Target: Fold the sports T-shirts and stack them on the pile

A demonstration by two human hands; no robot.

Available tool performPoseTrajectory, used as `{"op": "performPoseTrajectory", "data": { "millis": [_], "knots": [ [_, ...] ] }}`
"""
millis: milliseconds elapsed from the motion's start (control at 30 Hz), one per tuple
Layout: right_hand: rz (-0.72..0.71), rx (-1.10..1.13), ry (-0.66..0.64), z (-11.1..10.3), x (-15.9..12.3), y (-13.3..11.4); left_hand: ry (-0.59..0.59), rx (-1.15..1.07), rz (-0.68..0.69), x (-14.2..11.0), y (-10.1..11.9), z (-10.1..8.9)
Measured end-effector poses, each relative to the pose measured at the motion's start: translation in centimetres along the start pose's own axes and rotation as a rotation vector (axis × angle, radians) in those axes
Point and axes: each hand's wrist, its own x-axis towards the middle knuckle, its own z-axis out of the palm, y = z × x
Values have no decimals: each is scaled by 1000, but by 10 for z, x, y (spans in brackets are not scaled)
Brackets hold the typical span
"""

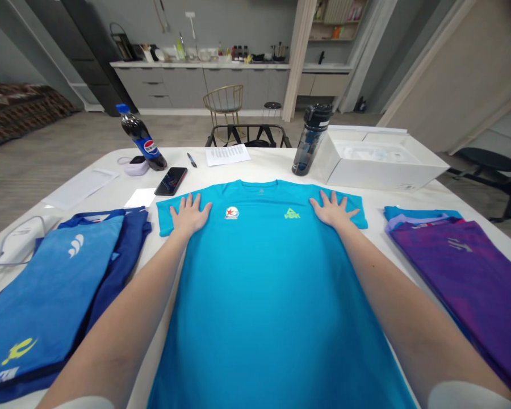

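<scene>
A bright turquoise T-shirt lies spread out, front side up, on the white table, with its collar at the far end. Its chest bears a round red-and-white badge on the left and a yellow-green logo on the right. My left hand rests flat with spread fingers on the shirt's left shoulder and sleeve. On the opposite shoulder, my right hand lies palm down, fingers apart. Neither hand grips the fabric. The shirt's lower hem runs out of view at the bottom.
Folded blue shirts lie left, folded purple shirts right. Along the far side are a cola bottle, a phone, a pen, a printed sheet, a dark water bottle and an opened white box.
</scene>
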Motion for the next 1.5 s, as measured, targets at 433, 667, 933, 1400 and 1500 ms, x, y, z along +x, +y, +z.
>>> {"op": "performPoseTrajectory", "data": {
  "millis": [433, 667, 933, 1400, 1500],
  "knots": [
    [-515, -114, 79, -5, -1, -33, 39, 71, 431, -2, 103, 4],
    [-342, -86, -92, 15, 3, -83, -82, -27, 301, 16, 173, 24],
    [-280, -66, -46, 18, 6, -96, -26, -19, 241, 23, 178, 29],
    [91, 11, 150, -44, 0, 62, 28, -239, 695, 35, 297, 27],
    [189, 6, 153, -48, -2, 68, -15, -151, 580, 51, 319, 31]
  ]
}}
